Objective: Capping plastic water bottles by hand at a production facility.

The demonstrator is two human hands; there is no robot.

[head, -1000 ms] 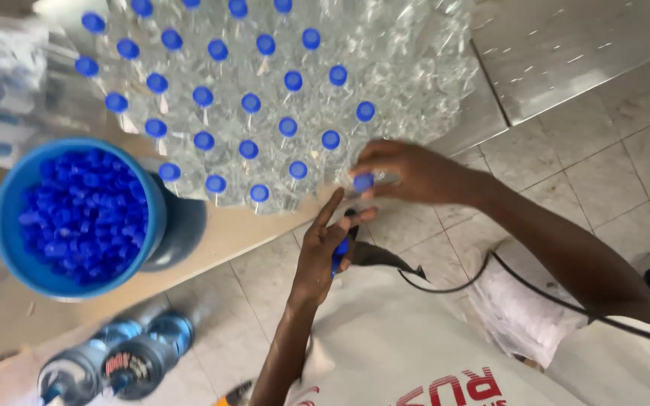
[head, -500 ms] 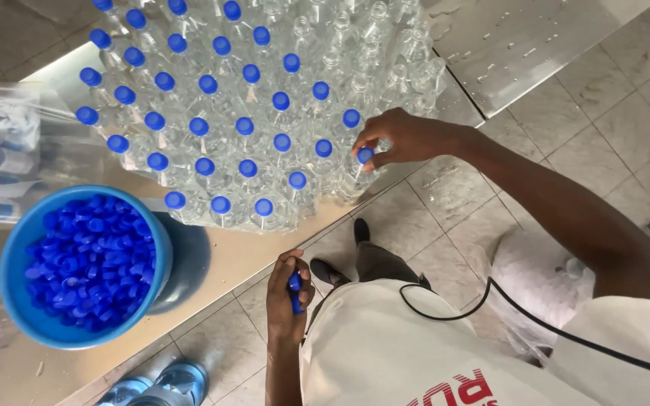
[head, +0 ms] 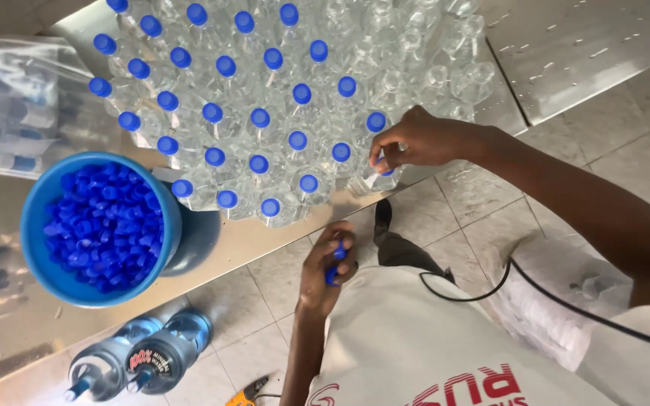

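Many clear plastic bottles (head: 280, 98) stand packed together on a metal table (head: 566, 53); most on the left carry blue caps, those at the back right are uncapped. My right hand (head: 415, 141) reaches to the bottle (head: 366, 179) at the near edge of the group, its fingers closed around a blue cap (head: 387, 170) on that bottle's neck. My left hand (head: 326, 269) hangs below the table edge, in front of my white shirt, closed on a few blue caps (head: 334, 263).
A blue bowl (head: 39, 263) full of blue caps sits at the table's left front. Bagged bottles (head: 16, 113) lie at far left. Two large bottles (head: 141, 357) and yellow-handled pliers (head: 246, 391) lie on the tiled floor. A black cable (head: 558, 301) crosses my lap.
My left hand has dropped away from my right hand toward my body, still holding caps. My right hand has stayed at the edge bottle.
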